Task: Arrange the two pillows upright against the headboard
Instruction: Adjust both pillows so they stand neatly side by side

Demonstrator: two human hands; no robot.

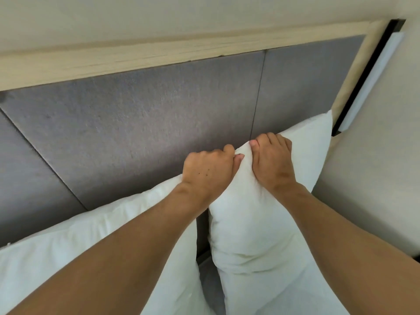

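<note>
Your left hand (208, 172) and right hand (271, 163) both grip the top corner of the plump white right-hand pillow (256, 223), fingers (228, 149) curled and pinching the fabric. That pillow stands upright against the grey upholstered panelled headboard (147, 123), at its right end. The second white pillow (95, 242) leans on the headboard further left, under your left forearm, a narrow gap between the two. A pale wood frame (136, 55) caps the headboard; a cream wall (159, 12) rises above it. A beige padded surface (372, 173) sits beyond the headboard's right edge.
</note>
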